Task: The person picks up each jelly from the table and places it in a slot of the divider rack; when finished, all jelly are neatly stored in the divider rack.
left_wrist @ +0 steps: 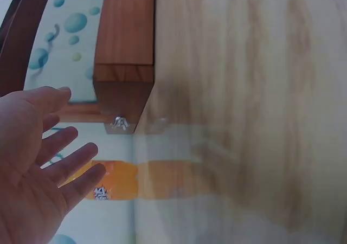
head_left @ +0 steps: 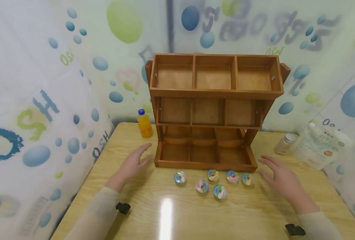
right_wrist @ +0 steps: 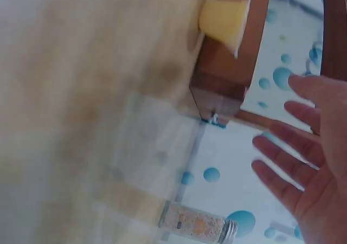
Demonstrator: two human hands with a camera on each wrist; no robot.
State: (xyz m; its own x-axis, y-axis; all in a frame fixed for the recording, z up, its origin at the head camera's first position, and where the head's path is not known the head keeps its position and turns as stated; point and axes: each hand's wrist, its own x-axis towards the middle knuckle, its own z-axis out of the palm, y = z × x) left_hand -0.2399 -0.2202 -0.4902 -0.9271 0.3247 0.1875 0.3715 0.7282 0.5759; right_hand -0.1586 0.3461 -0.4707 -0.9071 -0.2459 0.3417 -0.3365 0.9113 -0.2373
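Observation:
A brown wooden shelf rack with three tiers, each divided into compartments, stands at the back of the table. My left hand hovers beside its left lower corner, fingers spread and holding nothing. On the other side, my right hand is near the lower right corner, fingers extended and nothing in them. Several small jelly cups with printed lids lie in front of the rack, among them a yellow jelly cup close to my right fingertips and a white one at the left end.
An orange drink bottle with a blue cap stands left of the rack. To the right are a glass jar with a silvery lid and a white pouch. A patterned sheet hangs behind the wooden table.

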